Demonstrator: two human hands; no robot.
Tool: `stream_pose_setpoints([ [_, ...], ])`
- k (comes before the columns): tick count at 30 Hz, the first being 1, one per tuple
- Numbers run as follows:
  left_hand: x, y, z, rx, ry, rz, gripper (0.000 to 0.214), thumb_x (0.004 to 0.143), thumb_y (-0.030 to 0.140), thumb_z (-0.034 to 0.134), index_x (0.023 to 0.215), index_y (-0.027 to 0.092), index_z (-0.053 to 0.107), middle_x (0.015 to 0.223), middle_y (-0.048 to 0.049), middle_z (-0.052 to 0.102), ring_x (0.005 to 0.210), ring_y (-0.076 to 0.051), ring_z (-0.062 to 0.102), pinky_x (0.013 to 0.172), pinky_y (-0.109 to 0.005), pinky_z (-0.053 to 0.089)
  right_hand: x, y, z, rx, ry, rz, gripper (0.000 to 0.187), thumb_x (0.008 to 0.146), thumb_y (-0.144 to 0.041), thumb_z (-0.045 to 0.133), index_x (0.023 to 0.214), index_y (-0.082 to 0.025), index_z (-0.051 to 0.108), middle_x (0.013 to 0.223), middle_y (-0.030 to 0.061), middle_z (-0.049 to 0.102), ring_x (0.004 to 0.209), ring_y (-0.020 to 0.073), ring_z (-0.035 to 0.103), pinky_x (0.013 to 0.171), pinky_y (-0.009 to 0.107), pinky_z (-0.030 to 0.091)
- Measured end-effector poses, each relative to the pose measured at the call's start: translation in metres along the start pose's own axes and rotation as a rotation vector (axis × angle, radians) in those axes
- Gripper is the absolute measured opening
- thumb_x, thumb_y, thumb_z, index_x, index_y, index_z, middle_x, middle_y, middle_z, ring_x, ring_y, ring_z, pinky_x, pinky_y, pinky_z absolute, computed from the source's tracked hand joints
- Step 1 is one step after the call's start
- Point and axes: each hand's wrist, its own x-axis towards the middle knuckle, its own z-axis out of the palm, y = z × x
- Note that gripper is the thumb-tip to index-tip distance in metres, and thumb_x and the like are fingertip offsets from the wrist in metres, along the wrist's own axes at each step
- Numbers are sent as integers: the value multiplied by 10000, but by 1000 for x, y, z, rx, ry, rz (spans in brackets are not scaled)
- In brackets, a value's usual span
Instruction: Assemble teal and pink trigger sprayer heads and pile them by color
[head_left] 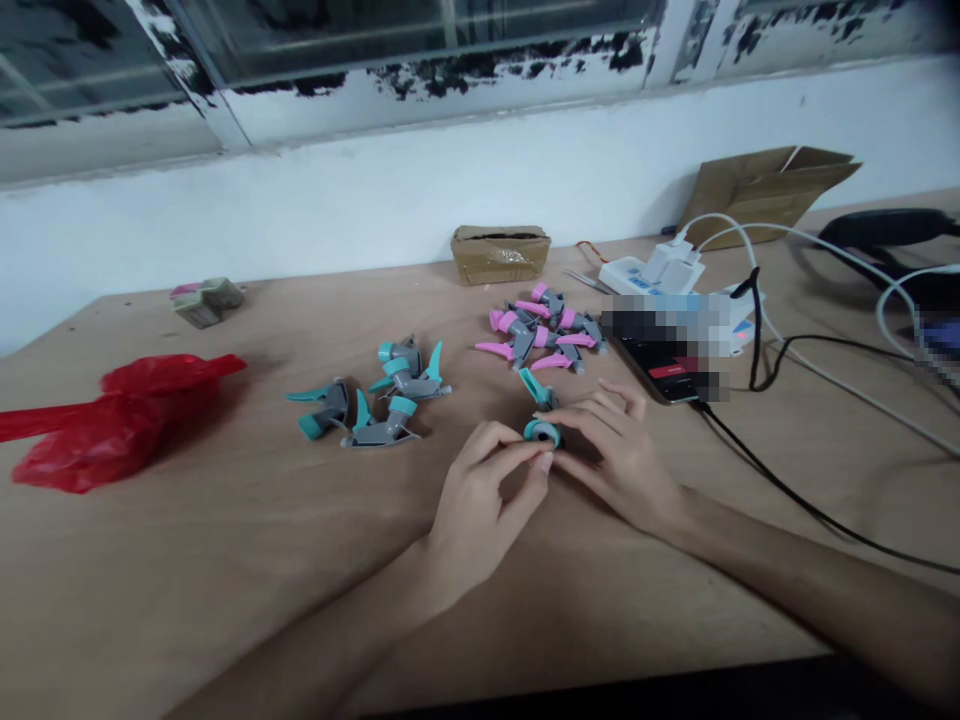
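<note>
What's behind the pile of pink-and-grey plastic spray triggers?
Behind that pile, slightly left, a small brown cardboard box stands near the white wall; a white plastic power strip lies back to the right. The box hides what is directly behind it.

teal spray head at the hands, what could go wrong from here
The teal spray head might slip, since it sits right at the fingers of the left hand and right hand.

The right hand could nudge the pink spray heads, which are piled close beyond it.

The right forearm might snag the black cable beside it and tug the phone.
</note>
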Motion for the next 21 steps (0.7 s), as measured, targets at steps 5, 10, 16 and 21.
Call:
stream_pose_setpoints([
  [5,1,-8,-5,44,25,83,211,895,201,488,975,140,674,829,-52,596,814,-148,567,751,-286,478,1,-3,0,-18,8,-8,220,858,-308,559,1064,-230,563,936,17,691,891,172,608,988,423,242],
  [10,14,-20,-30,149,176,122,226,905,233,469,925,155,680,822,-45,600,798,-141,569,765,-287,471,5,-6,2,-45,-31,-43,225,844,-332,577,1037,-216,576,938,16,691,906,173,608,1008,429,222],
  [16,19,-56,-88,251,328,-130,207,884,314,483,934,216,659,901,-36,648,844,-172,606,710,-286,485,34,-8,14,-108,-133,-135,285,854,-357,556,1096,-208,570,1035,41,679,1012,204,575,1014,448,198],
  [21,-10,-81,-122,430,333,-293,235,843,363,511,955,211,651,928,-56,619,790,-196,613,705,-329,509,68,-12,32,-176,-133,-153,258,860,-348,547,1055,-185,592,1024,56,686,1015,219,571,1002,465,189],
])
